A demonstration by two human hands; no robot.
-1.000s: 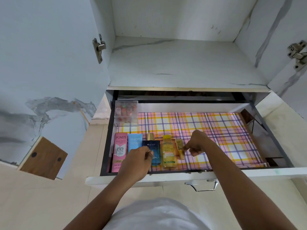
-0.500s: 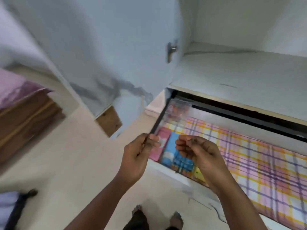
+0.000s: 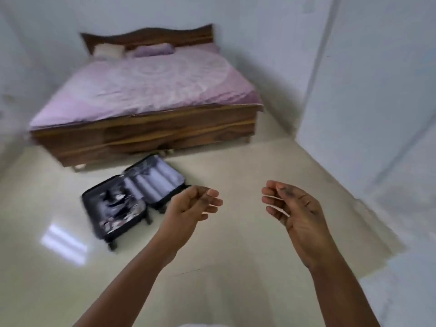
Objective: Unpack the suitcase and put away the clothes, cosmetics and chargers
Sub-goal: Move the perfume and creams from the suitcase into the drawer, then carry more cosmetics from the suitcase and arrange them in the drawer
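Two empty hands, left hand (image 3: 193,205) and right hand (image 3: 293,208), loosely curled, apart above open suitcase (image 3: 132,197); no legible writing.

One camera, up on the head, looking forward and down into a bedroom.

Looks down from standing height across the pale floor (image 3: 236,244). Close at the bottom: left hand (image 3: 191,208) at about 7 o'clock and right hand (image 3: 295,208) at about 5 o'clock, both held out in front, arms coming in from the bottom edge. Farther off, at about 10 o'clock: open suitcase (image 3: 132,199) flat on the floor. Farthest, at about 11 o'clock: bed (image 3: 146,90) against the far wall. At 3 o'clock, close by: a tall white panel (image 3: 368,90). Wide view, lines bent at the edges, picture a bit blurry. Only one view, so nothing shared with another.
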